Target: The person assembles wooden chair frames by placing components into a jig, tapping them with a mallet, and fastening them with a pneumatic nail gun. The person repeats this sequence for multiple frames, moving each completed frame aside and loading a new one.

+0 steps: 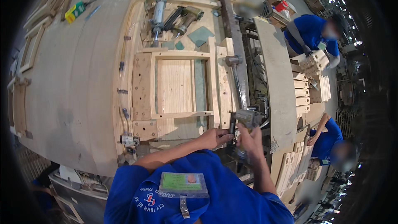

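Pneumatic nail gun [248,118] in the right hand [251,141], with the left hand [212,139] at its magazine [232,125].

The right hand is closed around the gun's handle; the left fingers bunch beside the magazine's lower end, and whether they pinch anything I cannot tell. The gun has a blocky, dull grey metal body with scuffed, brownish patches and a narrow, dark magazine; it is held close to the torso, at the near right corner of the wooden jig [141,87]. Just beyond it lies a steel hammer [233,60], handle toward the gun. Left of that, a pale rectangular wooden frame [182,115] lies flat in the jig, with 2 more air tools [158,16] at the far end.
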Available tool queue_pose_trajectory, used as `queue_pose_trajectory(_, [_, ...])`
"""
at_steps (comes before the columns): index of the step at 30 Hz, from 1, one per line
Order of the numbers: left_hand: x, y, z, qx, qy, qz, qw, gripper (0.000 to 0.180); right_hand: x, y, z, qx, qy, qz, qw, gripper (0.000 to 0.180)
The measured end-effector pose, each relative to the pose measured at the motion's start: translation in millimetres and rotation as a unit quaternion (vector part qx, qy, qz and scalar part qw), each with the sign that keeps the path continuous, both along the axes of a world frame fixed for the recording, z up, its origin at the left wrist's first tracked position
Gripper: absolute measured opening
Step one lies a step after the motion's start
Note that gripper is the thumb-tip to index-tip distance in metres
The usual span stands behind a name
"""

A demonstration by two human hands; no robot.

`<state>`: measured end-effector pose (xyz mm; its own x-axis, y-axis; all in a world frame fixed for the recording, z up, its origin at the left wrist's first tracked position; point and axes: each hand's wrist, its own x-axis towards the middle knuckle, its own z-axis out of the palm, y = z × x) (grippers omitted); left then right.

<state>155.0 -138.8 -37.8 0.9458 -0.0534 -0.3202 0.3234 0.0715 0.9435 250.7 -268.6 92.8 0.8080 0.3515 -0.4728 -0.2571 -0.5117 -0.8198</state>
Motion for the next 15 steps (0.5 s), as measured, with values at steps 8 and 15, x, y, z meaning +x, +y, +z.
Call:
queue_pose_trajectory(8, [-4, 18, -16, 0.016, 0.078, 0.034, 0.996, 0.046, -8, 28, -58, -0.075, -0.027, 0.101, 0.992, 0.021])
queue_pose_trajectory(15, [-3, 15, -33, 0.014, 0.098, 0.029, 0.995, 0.05, -9, 25, -80, -0.114, -0.097, 0.14, 0.979, 0.024])
